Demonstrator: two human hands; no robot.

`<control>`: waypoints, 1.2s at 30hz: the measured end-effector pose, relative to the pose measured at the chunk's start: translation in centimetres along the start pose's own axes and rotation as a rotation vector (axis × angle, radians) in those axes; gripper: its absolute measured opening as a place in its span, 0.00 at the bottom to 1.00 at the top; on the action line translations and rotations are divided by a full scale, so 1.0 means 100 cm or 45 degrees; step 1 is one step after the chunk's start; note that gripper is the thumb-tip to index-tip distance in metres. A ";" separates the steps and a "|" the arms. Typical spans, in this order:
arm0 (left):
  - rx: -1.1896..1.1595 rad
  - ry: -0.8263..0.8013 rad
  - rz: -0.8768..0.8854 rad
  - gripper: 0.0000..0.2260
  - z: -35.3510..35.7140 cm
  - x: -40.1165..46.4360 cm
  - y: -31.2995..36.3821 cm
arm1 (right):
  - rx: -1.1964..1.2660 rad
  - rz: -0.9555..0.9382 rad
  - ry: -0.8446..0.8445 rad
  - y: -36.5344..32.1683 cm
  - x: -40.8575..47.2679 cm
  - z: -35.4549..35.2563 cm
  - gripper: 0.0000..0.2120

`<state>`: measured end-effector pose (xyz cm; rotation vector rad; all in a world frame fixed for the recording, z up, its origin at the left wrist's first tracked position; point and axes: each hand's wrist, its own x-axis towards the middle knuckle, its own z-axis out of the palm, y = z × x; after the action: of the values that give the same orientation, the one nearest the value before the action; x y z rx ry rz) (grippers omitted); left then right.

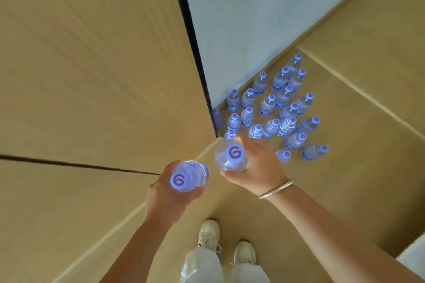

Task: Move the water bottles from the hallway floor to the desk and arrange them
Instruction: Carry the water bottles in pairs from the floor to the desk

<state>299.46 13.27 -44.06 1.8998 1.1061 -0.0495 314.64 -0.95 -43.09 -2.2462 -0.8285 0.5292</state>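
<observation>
Holding: each of the hands has one bottle, caps up toward the camera
Left hand (171, 187): fingers curled round the body of the near bottle (188, 176), gripping it from below and the side
Right hand (255, 167): palm and fingers wrapped round the second bottle (231, 156), a thin bangle (276, 189) on the wrist
Floor stock: a loose cluster of bottles (271, 112) stands upright on the hallway floor (345, 145), packed near the foot of the pale wall (264, 18) — caps white with a purple swirl, clear bodies with blue labels
Progress: early, by my reading — about twenty bottles remain on the floor and only two are lifted; no table shows in this view, so nothing can be said of what has reached it
Left to do: carry this pair to the table, come back for the rest in many trips, then arrange them
Surface: tan floor with lighter seam lines, smooth and flat
Room: a narrow hallway corner; a tan panel (92, 64) with a dark edge strip (193, 48) on the left, the pale wall beyond it
Stance: white shoes (226, 243) and light trousers just behind the hands, close to the cluster
</observation>
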 end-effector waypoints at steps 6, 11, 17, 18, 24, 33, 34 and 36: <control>-0.192 0.337 0.025 0.19 -0.108 -0.101 0.050 | 0.083 -0.243 -0.060 -0.139 -0.025 -0.061 0.26; -0.270 0.571 -0.005 0.20 -0.189 -0.178 0.062 | 0.126 -0.497 -0.145 -0.250 -0.060 -0.084 0.19; -0.273 0.934 -0.098 0.22 -0.261 -0.279 0.041 | 0.121 -0.827 -0.357 -0.346 -0.124 -0.066 0.21; -0.244 0.983 -0.129 0.23 -0.270 -0.299 0.034 | 0.122 -0.877 -0.421 -0.358 -0.136 -0.059 0.21; -0.076 1.238 -0.334 0.20 -0.306 -0.431 -0.028 | 0.170 -1.056 -0.747 -0.425 -0.215 -0.009 0.20; -0.060 1.446 -0.607 0.20 -0.313 -0.633 -0.140 | 0.086 -1.255 -1.049 -0.498 -0.382 0.078 0.18; -0.063 1.467 -0.639 0.21 -0.311 -0.651 -0.152 | 0.074 -1.285 -1.079 -0.504 -0.401 0.089 0.18; -0.104 1.529 -0.706 0.22 -0.307 -0.687 -0.174 | 0.059 -1.339 -1.135 -0.517 -0.435 0.108 0.18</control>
<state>234.59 -7.62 -7.83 1.4089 2.3374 0.9090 256.14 3.53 -7.83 -1.1454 -2.1766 0.9658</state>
